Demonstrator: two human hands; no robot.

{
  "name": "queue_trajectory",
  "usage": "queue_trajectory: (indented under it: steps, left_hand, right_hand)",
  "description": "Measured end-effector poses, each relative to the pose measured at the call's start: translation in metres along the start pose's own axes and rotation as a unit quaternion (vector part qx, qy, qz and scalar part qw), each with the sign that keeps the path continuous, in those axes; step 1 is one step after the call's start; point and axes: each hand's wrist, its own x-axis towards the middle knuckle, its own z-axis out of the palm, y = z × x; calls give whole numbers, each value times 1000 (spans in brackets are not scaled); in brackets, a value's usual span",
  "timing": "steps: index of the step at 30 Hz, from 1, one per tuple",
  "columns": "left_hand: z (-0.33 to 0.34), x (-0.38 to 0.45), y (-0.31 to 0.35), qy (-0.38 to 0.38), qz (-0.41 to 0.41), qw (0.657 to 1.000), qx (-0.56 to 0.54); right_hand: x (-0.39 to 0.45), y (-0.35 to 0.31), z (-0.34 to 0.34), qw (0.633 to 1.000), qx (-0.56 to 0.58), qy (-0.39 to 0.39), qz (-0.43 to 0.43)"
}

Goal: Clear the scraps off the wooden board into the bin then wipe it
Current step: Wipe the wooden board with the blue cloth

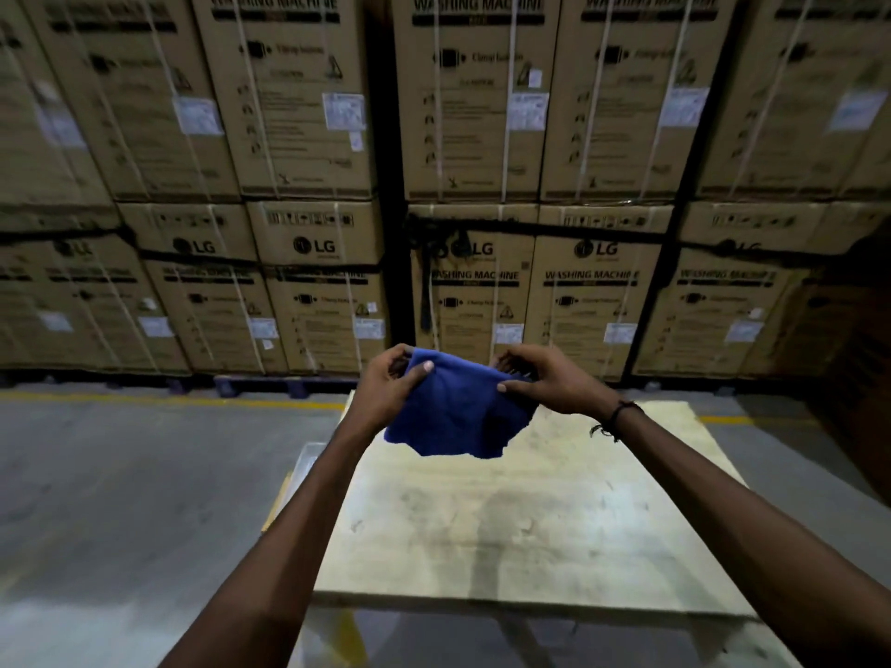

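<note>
Behind the board (530, 513), washing-machine cartons (299, 113) stacked as a wall. Board lies flat on its stand, surface stained but no loose scraps visible; clearing judged done. Pale bin (308, 462) edge shows at board's left side. Blue cloth (453, 412) held above board's far end, not touching it. Left hand (385, 388) and right hand (545, 378): fingers pinching cloth's upper corners. Wiping not yet begun.

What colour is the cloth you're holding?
Solid blue cloth, seen in the head view.
</note>
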Motion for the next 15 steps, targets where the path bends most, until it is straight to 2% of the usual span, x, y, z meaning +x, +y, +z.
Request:
queue_trajectory:
  steps: [5,12,15]
  left_hand:
    - [-1,14,15,13,36,999,0]
    - [4,31,32,23,103,991,85]
    - [4,37,36,23,123,986,112]
  right_hand:
    - [8,-4,-27,999,-19,31,-19]
    - [17,-8,-63,998,-63,-13,-8]
    - [20,-14,-78,994,-84,-64,-12]
